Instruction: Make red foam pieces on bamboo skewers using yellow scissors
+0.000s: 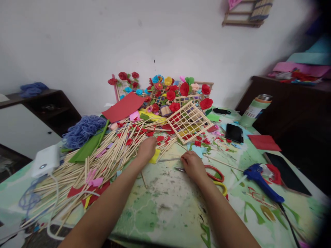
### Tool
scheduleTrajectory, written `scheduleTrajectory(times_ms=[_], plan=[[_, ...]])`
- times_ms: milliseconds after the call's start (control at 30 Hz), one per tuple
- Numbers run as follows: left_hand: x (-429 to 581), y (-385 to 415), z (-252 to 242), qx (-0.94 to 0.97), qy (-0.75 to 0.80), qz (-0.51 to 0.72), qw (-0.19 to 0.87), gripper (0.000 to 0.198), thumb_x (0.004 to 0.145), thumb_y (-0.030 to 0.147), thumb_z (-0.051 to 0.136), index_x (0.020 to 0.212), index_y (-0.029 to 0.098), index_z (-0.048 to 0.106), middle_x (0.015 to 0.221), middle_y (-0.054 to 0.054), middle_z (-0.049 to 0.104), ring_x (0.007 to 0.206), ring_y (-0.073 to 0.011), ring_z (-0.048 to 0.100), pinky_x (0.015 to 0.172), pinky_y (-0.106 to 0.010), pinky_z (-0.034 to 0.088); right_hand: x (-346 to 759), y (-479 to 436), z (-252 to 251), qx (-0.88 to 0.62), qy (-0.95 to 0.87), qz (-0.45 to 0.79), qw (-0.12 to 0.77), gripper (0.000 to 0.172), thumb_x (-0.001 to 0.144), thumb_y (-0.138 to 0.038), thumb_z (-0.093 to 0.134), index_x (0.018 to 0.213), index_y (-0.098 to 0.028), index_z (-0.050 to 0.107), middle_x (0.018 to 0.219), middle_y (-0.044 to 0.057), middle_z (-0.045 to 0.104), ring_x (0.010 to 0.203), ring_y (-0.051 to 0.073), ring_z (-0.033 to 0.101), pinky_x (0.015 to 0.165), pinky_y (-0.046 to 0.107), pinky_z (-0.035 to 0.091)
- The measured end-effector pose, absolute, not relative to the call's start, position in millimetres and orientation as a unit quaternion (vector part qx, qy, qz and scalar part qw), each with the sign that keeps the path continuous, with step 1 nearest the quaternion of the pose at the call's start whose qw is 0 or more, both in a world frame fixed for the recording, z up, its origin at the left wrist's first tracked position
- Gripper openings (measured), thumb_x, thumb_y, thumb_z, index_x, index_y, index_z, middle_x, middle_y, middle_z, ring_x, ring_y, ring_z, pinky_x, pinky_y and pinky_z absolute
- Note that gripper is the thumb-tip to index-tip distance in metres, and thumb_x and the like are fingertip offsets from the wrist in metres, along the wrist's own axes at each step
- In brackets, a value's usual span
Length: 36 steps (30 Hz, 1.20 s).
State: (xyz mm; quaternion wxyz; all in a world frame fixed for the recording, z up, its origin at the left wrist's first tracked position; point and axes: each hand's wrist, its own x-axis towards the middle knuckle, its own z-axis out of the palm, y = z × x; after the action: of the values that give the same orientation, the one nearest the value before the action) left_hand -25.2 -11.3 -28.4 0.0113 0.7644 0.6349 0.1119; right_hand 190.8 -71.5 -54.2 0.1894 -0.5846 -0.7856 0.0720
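My left hand (148, 148) is closed at the right edge of a heap of thin wooden sticks (117, 146). Its fingertips are hidden, so what they grip cannot be made out. My right hand (192, 164) rests low over the table with curled fingers at the end of a thin stick (169, 159). Scissors with orange and yellow handles (216, 174) lie partly under this hand, their blade tips poking out to its left. Between the hands and the heap is a yellow paper piece (155, 156). A wooden lattice (190, 122) leans just beyond the right hand.
Paper flowers (170, 94) on lattices stand against the wall. A blue glue gun (263, 182), phone (288, 174), black box-like item (234, 133) and bottle (256, 110) are on the right. Blue yarn (84, 131) and a white device (46, 160) with a cable sit left.
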Motion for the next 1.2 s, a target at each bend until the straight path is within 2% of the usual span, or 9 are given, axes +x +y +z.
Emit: scheduleTrajectory(times_ms=[167, 467, 933, 1067, 1200], plan=[[-22.8, -12.5, -34.0, 0.777, 0.623, 0.084, 0.033, 0.026, 0.083, 0.030, 0.041, 0.087, 0.017, 0.063, 0.093, -0.009, 0.063, 0.089, -0.0189, 0.057, 0.078, -0.026, 0.040, 190.1, -72.5, -52.8, -0.582, -0.788, 0.074, 0.187, 0.020, 0.083, -0.018, 0.046, 0.080, -0.017, 0.065, 0.083, 0.006, 0.060, 0.088, 0.016, 0.050, 0.077, 0.024, 0.035], [-19.8, -13.5, -33.5, 0.771, 0.634, 0.034, 0.041, 0.027, 0.085, 0.027, 0.038, 0.092, 0.015, 0.062, 0.098, -0.011, 0.062, 0.094, -0.0196, 0.057, 0.081, -0.027, 0.041, 190.1, -72.1, -52.6, -0.577, -0.793, 0.072, 0.182, 0.020, 0.083, -0.017, 0.046, 0.078, -0.016, 0.066, 0.081, 0.006, 0.060, 0.086, 0.016, 0.050, 0.076, 0.024, 0.035], [-19.6, -20.1, -28.0, 0.766, 0.643, 0.001, 0.011, 0.027, 0.077, 0.008, 0.038, 0.089, 0.013, 0.062, 0.095, -0.014, 0.062, 0.093, -0.0224, 0.057, 0.078, -0.031, 0.043, 190.4, -72.3, -54.8, -0.568, -0.799, 0.064, 0.184, 0.020, 0.084, -0.019, 0.046, 0.077, -0.016, 0.065, 0.080, 0.005, 0.060, 0.085, 0.015, 0.051, 0.076, 0.023, 0.034], [-28.0, -19.5, -13.1, 0.751, 0.661, 0.011, 0.003, 0.026, 0.079, 0.014, 0.038, 0.090, 0.014, 0.061, 0.095, -0.014, 0.062, 0.090, -0.0222, 0.058, 0.076, -0.030, 0.043, 190.7, -72.6, -54.2, -0.572, -0.796, 0.063, 0.187, 0.020, 0.084, -0.019, 0.046, 0.077, -0.017, 0.065, 0.080, 0.005, 0.060, 0.085, 0.016, 0.050, 0.076, 0.024, 0.034], [-45.7, -25.1, 14.0, 0.735, 0.677, 0.034, 0.018, 0.025, 0.080, 0.023, 0.037, 0.088, 0.019, 0.060, 0.089, -0.009, 0.064, 0.083, -0.0205, 0.059, 0.070, -0.027, 0.042, 192.9, -71.6, -54.1, -0.589, -0.783, 0.058, 0.190, 0.020, 0.084, -0.018, 0.045, 0.080, -0.017, 0.065, 0.082, 0.007, 0.060, 0.087, 0.017, 0.049, 0.077, 0.025, 0.034]])
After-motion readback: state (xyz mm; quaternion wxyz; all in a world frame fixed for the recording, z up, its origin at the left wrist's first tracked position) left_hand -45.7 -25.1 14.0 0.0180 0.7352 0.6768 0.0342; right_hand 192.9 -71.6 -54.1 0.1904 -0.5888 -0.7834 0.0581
